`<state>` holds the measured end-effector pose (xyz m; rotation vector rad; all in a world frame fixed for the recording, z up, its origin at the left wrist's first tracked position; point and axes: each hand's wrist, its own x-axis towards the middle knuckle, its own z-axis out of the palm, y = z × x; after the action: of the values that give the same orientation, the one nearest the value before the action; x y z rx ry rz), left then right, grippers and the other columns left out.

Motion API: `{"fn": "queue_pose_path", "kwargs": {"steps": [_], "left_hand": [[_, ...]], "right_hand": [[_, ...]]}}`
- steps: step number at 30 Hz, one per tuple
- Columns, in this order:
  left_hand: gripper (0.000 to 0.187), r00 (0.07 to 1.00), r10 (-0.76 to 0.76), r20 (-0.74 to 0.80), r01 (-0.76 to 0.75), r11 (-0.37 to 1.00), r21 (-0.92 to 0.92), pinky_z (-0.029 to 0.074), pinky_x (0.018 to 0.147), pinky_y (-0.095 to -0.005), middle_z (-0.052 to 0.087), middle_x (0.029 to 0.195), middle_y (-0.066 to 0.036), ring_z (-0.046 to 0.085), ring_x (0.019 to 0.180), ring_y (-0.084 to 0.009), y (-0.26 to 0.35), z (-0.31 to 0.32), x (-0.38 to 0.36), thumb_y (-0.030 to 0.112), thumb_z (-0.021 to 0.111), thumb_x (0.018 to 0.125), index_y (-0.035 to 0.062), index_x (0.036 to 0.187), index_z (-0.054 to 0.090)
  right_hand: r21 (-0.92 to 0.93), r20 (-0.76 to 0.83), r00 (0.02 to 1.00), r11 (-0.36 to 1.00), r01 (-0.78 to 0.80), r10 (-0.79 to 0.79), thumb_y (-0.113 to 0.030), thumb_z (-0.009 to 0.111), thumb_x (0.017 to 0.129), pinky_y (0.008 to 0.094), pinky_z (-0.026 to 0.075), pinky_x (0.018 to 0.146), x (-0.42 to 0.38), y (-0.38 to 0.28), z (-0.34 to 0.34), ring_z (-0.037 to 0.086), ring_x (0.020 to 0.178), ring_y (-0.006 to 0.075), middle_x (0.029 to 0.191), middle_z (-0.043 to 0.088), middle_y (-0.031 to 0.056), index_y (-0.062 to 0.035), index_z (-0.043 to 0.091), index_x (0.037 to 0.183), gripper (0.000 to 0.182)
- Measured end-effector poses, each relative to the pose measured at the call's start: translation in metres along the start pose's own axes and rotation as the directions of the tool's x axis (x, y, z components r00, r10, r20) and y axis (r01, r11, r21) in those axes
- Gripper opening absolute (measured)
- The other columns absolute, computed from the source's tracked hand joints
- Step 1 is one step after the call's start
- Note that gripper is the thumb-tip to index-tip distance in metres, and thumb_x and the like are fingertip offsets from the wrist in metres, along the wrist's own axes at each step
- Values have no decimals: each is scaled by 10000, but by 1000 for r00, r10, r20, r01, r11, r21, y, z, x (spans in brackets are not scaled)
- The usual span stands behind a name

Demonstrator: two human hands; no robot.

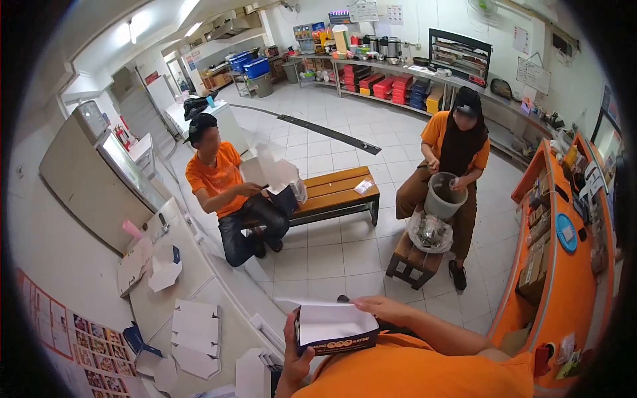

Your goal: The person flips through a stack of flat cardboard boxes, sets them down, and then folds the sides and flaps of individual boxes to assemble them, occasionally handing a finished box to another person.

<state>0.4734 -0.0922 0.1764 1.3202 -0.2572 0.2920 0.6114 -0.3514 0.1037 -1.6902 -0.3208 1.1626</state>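
Note:
A dark blue printed box [338, 343] with a white inside is held in front of the orange shirt at the bottom centre. My left hand [296, 355] grips its left end, with the thumb on the printed front. At the box's upper right corner, my right hand [378, 308] has its fingers on the edge; the fingers are bent and partly hidden by the box. Left of the box, flat white box blanks [196, 338] lie on a white counter [149, 318].
A person in orange sits on a wooden bench [332, 192], holding box card. Another person sits at the right with a grey bucket [446, 199] beside a low stool [413, 265]. An orange shelf unit [577, 298] stands at the right edge. Steel counters line the back wall.

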Motion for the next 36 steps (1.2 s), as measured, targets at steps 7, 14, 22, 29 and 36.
{"fn": "queue_pose_path", "kwargs": {"steps": [7, 14, 22, 29, 36], "left_hand": [[679, 989, -78, 128, -1, 849, 529, 180, 1239, -493, 138, 1635, -293, 194, 1539, -441, 0, -3, -12, 256, 611, 1016, 73, 1602, 321], [928, 982, 26, 185, -145, 731, 666, 287, 1204, -550, 218, 1604, -306, 253, 1494, -507, 19, 6, -2, 314, 845, 841, 177, 1606, 339], [1091, 836, 302, -457, 263, 511, 818, 246, 1236, -519, 228, 1640, -249, 241, 1526, -432, 29, -59, -91, 478, 878, 787, 78, 1605, 277], [810, 558, -311, -769, 798, -51, 600, 460, 1021, -535, 621, 1270, -144, 527, 1264, -376, 71, -82, -241, 463, 943, 580, 125, 1267, 680], [220, 721, -115, -683, 671, -133, 730, 330, 855, -441, 662, 906, 7, 561, 1087, -212, 37, -8, -231, 248, 801, 772, 180, 977, 763]], "right_hand": [[646, -261, 965, 744, 171, 5, -348, 631, 1022, 480, 554, 887, -26, -22, 19, 597, 1132, 323, 1410, 491, 190, -148, 280, 1606, 711], [565, -109, 984, 823, -56, 142, -188, 637, 986, 400, 544, 913, 19, -32, -7, 585, 1200, 276, 1384, 544, 200, 5, 349, 1536, 650], [479, 91, 951, 824, -303, 297, -477, 494, 1034, 445, 586, 845, 76, -4, -26, 703, 978, 303, 1170, 698, 185, -58, 602, 1326, 523], [431, 164, 980, 886, -171, 110, -479, 507, 1040, 419, 588, 869, 80, -23, -20, 696, 1006, 267, 1195, 687, 146, -72, 588, 1361, 525], [281, 346, 935, 959, -24, -78, -480, 521, 1045, 393, 590, 893, 130, -86, 46, 688, 1034, 232, 1219, 676, 106, -86, 573, 1396, 531]]}}
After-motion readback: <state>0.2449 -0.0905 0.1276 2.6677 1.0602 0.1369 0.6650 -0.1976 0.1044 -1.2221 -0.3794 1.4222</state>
